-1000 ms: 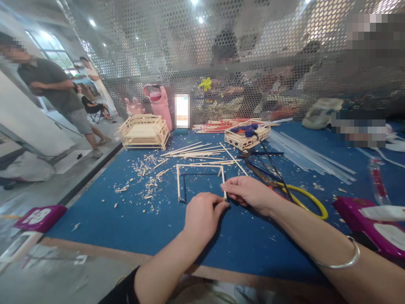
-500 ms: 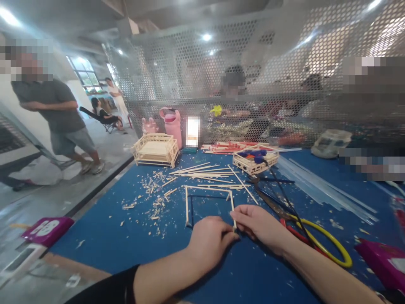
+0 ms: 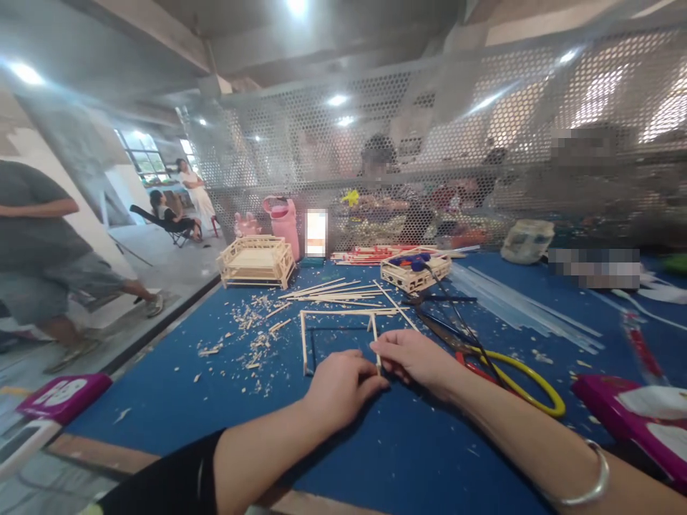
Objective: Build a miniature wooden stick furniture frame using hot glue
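Note:
A thin wooden stick frame (image 3: 338,312) stands on the blue tabletop, with short legs at its corners. My left hand (image 3: 343,383) pinches its near right corner, fingers and thumb closed around the stick end. My right hand (image 3: 408,355) grips the frame's right-hand stick between thumb and forefinger, just above the left hand's fingertips. The two hands nearly meet there, and the fingers partly hide that corner. Beyond the frame lie several loose wooden sticks (image 3: 338,291) and scattered wood chips (image 3: 252,322).
A wooden stick model (image 3: 256,263) stands at the back left beside a pink bottle (image 3: 284,229). A glue gun (image 3: 420,263) rests on a second stick model (image 3: 413,277). Yellow-and-red-handled cutters (image 3: 526,375) and clear glue sticks (image 3: 526,300) lie right. A person (image 3: 37,236) walks at the left.
The whole view has shifted slightly, so the table things appear farther left. Both hands keep their hold on the stick frame. The person at the left has moved toward the picture's edge.

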The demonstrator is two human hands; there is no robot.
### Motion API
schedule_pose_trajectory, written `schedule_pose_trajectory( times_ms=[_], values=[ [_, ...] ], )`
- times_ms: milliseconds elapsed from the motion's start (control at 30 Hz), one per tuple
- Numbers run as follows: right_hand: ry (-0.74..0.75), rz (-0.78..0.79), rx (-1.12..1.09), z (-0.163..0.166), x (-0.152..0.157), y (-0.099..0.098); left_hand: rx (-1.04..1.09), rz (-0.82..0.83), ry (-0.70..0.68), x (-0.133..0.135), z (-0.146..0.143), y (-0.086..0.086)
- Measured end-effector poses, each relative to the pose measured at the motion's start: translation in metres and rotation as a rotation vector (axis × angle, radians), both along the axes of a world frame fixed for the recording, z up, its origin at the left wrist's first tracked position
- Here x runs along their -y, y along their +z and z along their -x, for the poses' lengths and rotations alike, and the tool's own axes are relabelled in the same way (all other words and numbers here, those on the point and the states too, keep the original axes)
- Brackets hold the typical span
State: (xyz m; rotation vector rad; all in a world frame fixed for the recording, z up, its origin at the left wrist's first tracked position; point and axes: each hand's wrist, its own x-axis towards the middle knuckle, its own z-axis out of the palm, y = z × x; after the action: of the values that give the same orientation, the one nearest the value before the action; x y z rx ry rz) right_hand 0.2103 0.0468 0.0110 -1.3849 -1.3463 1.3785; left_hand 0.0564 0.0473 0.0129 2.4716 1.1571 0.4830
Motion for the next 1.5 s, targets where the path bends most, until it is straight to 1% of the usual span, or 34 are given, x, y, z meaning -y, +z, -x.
schedule_pose_trajectory(
  times_ms=[200,333,467,633,800,1033,1267,1500],
  values=[
    [0.015,0.009,-0.015,-0.002,0.000,-0.003,-0.024,-0.062,-0.003,0.000,-0.001,-0.005],
    [-0.003,0.024,-0.062,-0.006,0.001,-0.002,-0.039,-0.093,-0.040,0.000,-0.002,-0.004],
    [-0.032,0.020,-0.103,-0.009,0.002,0.000,-0.092,-0.128,-0.017,0.001,-0.003,-0.002],
    [-0.022,0.009,-0.109,-0.006,0.001,0.001,-0.091,-0.120,-0.006,0.003,-0.004,-0.003],
    [-0.020,-0.002,-0.098,-0.003,0.000,-0.002,-0.067,-0.117,-0.032,0.002,-0.003,-0.005],
    [-0.022,0.036,-0.095,-0.006,0.001,-0.002,-0.023,-0.046,-0.064,-0.001,-0.001,-0.003],
    [-0.034,0.048,-0.094,-0.004,0.001,0.000,-0.039,-0.048,-0.090,-0.008,-0.002,-0.003],
    [-0.042,0.040,-0.074,-0.004,0.003,0.000,-0.021,-0.067,-0.108,-0.011,-0.003,-0.008]
  ],
)
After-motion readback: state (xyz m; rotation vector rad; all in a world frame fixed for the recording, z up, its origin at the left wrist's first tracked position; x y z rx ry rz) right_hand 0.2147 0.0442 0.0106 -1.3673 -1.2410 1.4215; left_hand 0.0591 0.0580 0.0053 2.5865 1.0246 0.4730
